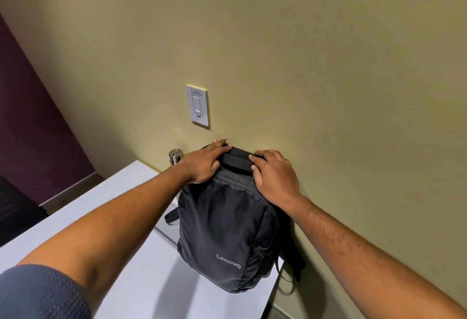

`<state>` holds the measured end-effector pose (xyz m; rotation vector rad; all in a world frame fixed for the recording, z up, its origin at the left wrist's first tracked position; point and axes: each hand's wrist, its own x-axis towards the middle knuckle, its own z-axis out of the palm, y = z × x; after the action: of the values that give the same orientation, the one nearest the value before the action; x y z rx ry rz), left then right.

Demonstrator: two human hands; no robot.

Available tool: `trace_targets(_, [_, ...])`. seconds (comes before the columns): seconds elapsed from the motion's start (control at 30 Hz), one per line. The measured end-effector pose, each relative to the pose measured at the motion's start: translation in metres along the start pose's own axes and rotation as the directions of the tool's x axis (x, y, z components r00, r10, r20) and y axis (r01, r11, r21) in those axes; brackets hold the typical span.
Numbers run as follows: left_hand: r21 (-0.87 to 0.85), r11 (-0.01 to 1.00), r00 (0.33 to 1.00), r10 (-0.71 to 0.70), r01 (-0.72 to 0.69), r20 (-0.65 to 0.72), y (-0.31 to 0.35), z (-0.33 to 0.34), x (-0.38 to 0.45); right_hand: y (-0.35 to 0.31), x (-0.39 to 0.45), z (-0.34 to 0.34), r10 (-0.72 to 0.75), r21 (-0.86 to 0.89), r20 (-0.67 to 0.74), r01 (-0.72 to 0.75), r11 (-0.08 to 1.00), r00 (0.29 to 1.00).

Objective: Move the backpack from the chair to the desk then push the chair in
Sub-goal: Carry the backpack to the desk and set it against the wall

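1. Standing upright on the desk (131, 255), the backpack (222, 238) leans its back against the wall (303, 53); I see it near the desk's far right corner.
2. It is dark grey woven fabric, soft and slightly creased, a rounded-off box shape with pale lettering low on the front and a thick black padded handle across the top.
3. Black straps hang down on its wall side, and one strap end pokes out on the left.
4. The desk top is smooth, flat and white (a seam line runs across it just left of the bag).
5. My left hand (204, 164) lies flat and open on the top left of the bag, fingers stretched out toward the wall, gripping nothing.
6. My right hand (274, 174) rests on the top right corner, fingers loosely curled over the handle's end and the bag's edge; I cannot tell whether it truly grips.
7. The handle sits between the two hands.
8. A small round brushed-metal knob (175, 156) stands on the desk just left of the left hand.
9. A white plastic switch plate (197, 105) is set in the matt olive wall above the bag.
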<state>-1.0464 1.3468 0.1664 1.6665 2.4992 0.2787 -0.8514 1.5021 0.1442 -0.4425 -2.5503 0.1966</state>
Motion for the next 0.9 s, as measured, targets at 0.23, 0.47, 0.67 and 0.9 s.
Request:
trace_targets(0.23, [-0.249,0.963,0.915,-0.189,0.102,-0.356,-0.012,0.028,-0.038,-0.025,-0.008,0.0,0.027,0.084,0.031,-0.03,0.996,0.999])
trace_targets(0.47, [-0.859,0.37,0.509,-0.847,0.355,-0.154,-0.007,0.093,-0.072,-0.056,-0.022,0.003,-0.104,-0.019,0.081,0.106,0.994,0.991])
trace_targets(0.67, [-0.782,-0.519,0.29,-0.733,0.345,0.615,-0.03,0.276,-0.075,-0.052,-0.026,0.008,-0.127,-0.072,0.136,0.138,0.988,0.983])
trace_targets(0.9, [-0.627,-0.742,0.125,-0.617,0.238,0.777,0.079,0.207,-0.068,-0.036,-0.027,0.01,-0.158,-0.053,0.139,0.167,0.985,0.977])
